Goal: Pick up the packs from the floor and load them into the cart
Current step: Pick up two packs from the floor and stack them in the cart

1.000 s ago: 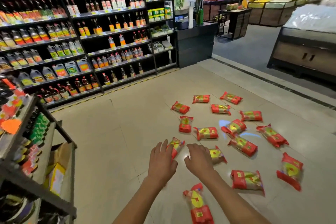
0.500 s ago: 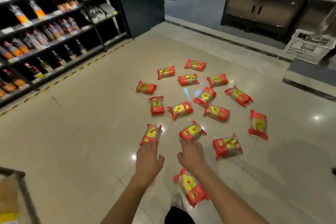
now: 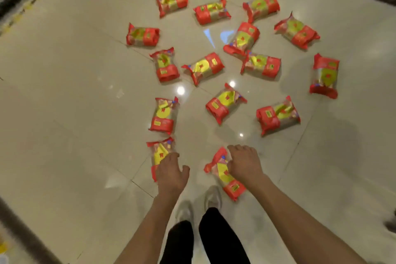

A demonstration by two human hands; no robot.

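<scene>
The left hand [image 3: 170, 172] reaches down over a red and yellow pack [image 3: 160, 153] on the pale tiled floor [image 3: 64, 113], covering the pack's near end, with the thumb stuck out to the side; whether the fingers have curled round the wrapper cannot be told, since the back of the hand hides them. The right hand [image 3: 244, 164] lies over the far side of a second pack [image 3: 225, 174], which sits slanted beside it (its red end points back toward the person's feet). Its fingers bend down over the pack's edge, yet a firm hold cannot be made out either.

Just past the left hand's fingertips lies another pack [image 3: 164, 114], nearly in line with the one under the hand. Beyond the right hand, two more packs [image 3: 225, 103] rest apart from it, and farther out the rest are scattered loosely over the tiles.

Between and behind the two forearms stand the person's pale shoes [image 3: 212, 198] and dark trouser legs [image 3: 218, 240].
</scene>
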